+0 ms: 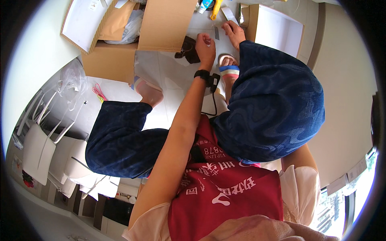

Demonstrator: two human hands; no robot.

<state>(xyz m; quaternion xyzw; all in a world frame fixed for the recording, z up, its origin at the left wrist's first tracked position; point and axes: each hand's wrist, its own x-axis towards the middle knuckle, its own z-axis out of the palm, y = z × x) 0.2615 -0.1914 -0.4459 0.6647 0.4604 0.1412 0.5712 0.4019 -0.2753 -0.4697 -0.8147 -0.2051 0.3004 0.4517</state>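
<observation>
My left hand (pixel 206 47) is over the floor with its fingers curled inward; a small pale bit shows at the fingers, too small to name. A black band with a small device and a cable (pixel 210 79) is around that wrist. My right hand (pixel 234 33) reaches past my bent knee, its fingers slightly bent and apart, with nothing visible in them. Between the two hands is a thin grey strip (pixel 216 32). Just beyond the right hand lies a white flat piece (pixel 230 15). Beside my left hand a dark brown cloth-like thing (pixel 189 51) lies on the floor.
A yellow-handled tool (pixel 216 10) and a blue-and-white tube (pixel 204 5) lie ahead. An open cardboard box (pixel 163 26) stands to the left, a white-lined box (pixel 278 30) to the right. White chairs (pixel 38 154), a clear plastic bag (pixel 72 83) and a coloured cord (pixel 98 92) are farther left.
</observation>
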